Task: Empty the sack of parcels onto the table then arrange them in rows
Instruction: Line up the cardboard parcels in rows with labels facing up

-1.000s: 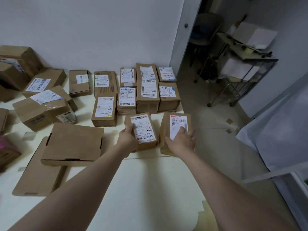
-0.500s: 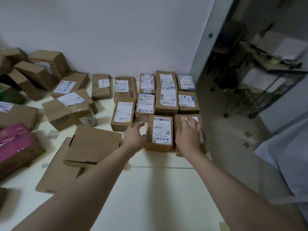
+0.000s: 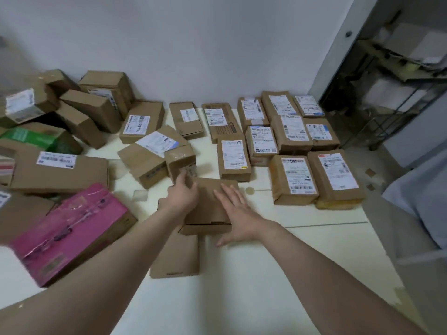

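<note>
At the far left, unsorted parcels lie heaped against the wall, with a green box among them. Nearer me lie a long box bearing a white label and a pink box. No sack is in view, so the emptying looks done and the arranging is the step in hand.

In the middle, both hands are on a plain flat box, which lies partly on another flat box on the table. The left hand curls round its far left corner; whether it truly grips I cannot tell. The right hand lies flat and spread on the lid, fingers apart, holding nothing.

To the right stand the rows, labels up, edges touching. I count about eleven parcels there: roughly five at the back, four in the second row, and two in front, both wrapped in brown paper. The loose pile I make roughly ten, though overlap hides some.

Next, I judge, this box wants lifting clear of the one beneath and setting in the front row, left of the two wrapped ones, square to them, where the table is bare.
</note>
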The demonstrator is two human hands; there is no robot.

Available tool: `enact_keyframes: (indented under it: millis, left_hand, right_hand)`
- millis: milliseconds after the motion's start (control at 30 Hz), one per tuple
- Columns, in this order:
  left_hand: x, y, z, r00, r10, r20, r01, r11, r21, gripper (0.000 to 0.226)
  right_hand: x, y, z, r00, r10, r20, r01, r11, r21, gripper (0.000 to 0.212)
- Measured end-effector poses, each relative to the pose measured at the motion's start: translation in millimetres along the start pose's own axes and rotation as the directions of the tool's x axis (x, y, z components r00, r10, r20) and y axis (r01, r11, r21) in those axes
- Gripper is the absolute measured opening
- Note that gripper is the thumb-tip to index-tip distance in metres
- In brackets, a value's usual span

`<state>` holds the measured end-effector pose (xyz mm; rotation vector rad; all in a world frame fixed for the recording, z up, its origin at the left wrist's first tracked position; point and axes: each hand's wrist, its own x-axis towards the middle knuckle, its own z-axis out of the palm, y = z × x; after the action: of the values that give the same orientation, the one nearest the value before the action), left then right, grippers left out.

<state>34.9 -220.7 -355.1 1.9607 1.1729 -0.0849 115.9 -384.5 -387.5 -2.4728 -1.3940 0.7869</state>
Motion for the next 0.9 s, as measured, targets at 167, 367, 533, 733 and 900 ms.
enact_keyframes:
  millis: [167, 367, 533, 733, 900]
  left_hand:
    - [-10.0, -2.4, -24.8, 0.976, -0.010, 0.216, 0.030, 0.996, -0.089, 0.077]
    - [-15.9, 5.4, -18.0, 0.925, -0.034, 0.378, 0.040, 0.999, -0.006, 0.069]
    - [-29.1, 14.3, -8.5, 0.911, -0.060, 0.409, 0.083, 0.996, -0.039, 0.068]
    - [-31.1, 9.1, -13.1, 0.839, -0.203, 0.505, 0.298, 0.948, -0.113, 0.044]
    - [-42.8, 12.5, -5.2, 0.755, -0.233, 0.613, 0.434, 0.879, -0.200, 0.060]
  right_hand:
    - [-18.2, -21.9, 12.6, 0.987, 0.126, -0.101, -0.124, 0.992, 0.025, 0.135]
    - [-56.5, -25.9, 11.6, 0.957, 0.219, -0.191, -0.211, 0.976, 0.059, 0.128]
    - [-76.4, -22.3, 8.1, 0.931, 0.305, -0.201, -0.261, 0.941, 0.217, 0.096]
    - [-92.1, -17.8, -1.0, 0.835, 0.440, -0.331, -0.271, 0.851, 0.449, 0.056]
    - [-95.6, -20.8, 5.6, 0.943, 0.314, -0.112, -0.297, 0.943, 0.151, 0.119]
